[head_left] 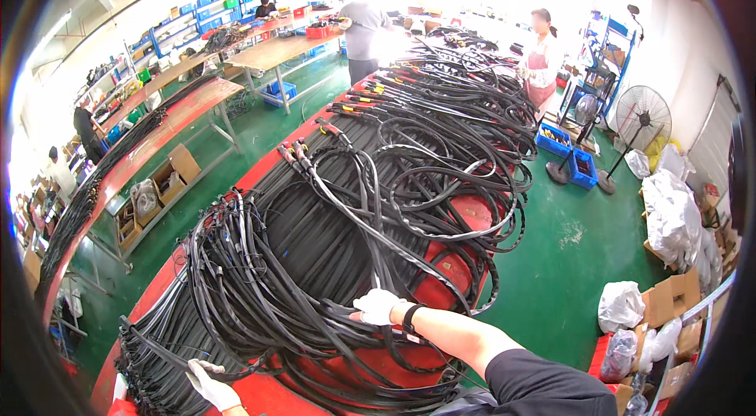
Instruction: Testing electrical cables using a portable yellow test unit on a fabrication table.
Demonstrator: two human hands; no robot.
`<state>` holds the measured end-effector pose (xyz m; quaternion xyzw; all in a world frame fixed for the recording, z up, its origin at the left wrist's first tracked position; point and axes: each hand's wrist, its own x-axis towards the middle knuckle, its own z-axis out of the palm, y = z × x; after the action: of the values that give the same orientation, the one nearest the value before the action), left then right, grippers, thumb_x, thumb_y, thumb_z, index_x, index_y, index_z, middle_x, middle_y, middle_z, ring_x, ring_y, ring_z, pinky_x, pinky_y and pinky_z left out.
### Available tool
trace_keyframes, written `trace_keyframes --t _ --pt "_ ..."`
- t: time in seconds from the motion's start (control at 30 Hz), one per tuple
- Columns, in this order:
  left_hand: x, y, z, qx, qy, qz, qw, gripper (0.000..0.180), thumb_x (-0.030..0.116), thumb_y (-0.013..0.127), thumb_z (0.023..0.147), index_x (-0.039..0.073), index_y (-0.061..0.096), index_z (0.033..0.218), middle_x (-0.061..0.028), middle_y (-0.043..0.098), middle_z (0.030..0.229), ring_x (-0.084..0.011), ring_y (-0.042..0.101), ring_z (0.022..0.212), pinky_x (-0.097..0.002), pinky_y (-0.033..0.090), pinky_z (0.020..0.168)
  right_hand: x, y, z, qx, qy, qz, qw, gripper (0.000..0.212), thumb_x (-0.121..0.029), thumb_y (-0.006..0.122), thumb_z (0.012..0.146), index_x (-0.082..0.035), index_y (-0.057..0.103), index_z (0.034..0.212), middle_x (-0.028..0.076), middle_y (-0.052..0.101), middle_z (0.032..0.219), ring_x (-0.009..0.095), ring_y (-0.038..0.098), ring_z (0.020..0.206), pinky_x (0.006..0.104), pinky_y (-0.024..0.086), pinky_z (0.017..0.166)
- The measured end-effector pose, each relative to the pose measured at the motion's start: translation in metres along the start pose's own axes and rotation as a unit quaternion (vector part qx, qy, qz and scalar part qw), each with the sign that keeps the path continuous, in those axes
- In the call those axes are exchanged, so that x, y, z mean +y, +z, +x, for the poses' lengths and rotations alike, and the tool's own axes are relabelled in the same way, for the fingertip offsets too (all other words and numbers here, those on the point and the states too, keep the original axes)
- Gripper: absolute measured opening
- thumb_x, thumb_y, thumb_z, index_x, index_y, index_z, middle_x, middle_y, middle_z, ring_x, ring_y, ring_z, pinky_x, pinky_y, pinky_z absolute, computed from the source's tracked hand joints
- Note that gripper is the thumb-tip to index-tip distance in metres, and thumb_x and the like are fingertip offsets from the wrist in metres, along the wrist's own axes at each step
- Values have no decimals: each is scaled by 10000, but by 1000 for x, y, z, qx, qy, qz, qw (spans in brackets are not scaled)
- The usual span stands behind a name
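Long black cables in thick bundles [236, 274] lie looped over a red-topped table [260, 396]. My left hand [211, 386], in a white glove, is at the near left edge of the pile, its fingers closed round a black cable [161, 349] that runs up to the left. Farther right, my gloved right hand [376, 307] is closed on a black cable [339, 310] at the near side of the large bundle; the hand itself hides part of the grip. Grey-and-black wrapped cables [358, 223] with red-tipped ends [293, 155] stretch away beyond it.
A person in a pink apron [539, 73] stands at the table's far right, another in grey [364, 30] at its far end. Blue bins [583, 168] and a standing fan [642, 118] are on the green floor. Cartons and plastic bags [620, 306] line the right side.
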<state>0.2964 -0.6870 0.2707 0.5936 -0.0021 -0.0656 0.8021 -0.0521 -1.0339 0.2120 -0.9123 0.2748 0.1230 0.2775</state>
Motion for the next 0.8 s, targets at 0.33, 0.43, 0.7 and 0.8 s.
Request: trace_keyframes --t 0.33,0.43,0.7,0.8 --pt "-14 -17 6 -40 38 16 998 292 413 680 1168 131 609 1145 41 549 829 -91 490 687 -305 446 659 -7 -6 -8 -15 13 2 1000 652 -618 563 1120 -69 693 1446 253 805 1255 489 749 1208 562 577 1077" --pt "-16 -20 6 -86 42 17 995 275 385 686 1169 127 602 1124 39 549 830 -95 502 704 -318 472 669 -20 -8 1 8 19 41 999 652 -605 597 1091 -46 669 1419 275 786 1291 503 735 1246 558 566 1098" --pt "-18 -68 5 -75 59 26 995 328 258 642 1192 38 586 1428 -24 674 913 -153 657 824 -370 571 849 -41 11 74 -13 60 23 998 533 -497 606 1071 -35 728 1306 270 784 1293 472 732 1257 548 570 1088" --pt "-9 -82 11 -34 56 -7 998 459 220 630 1195 50 497 1599 -30 696 946 -170 677 884 -393 569 918 -28 4 68 -24 51 -2 998 465 -448 612 1050 -43 748 1234 267 789 1240 477 739 1214 556 579 1064"
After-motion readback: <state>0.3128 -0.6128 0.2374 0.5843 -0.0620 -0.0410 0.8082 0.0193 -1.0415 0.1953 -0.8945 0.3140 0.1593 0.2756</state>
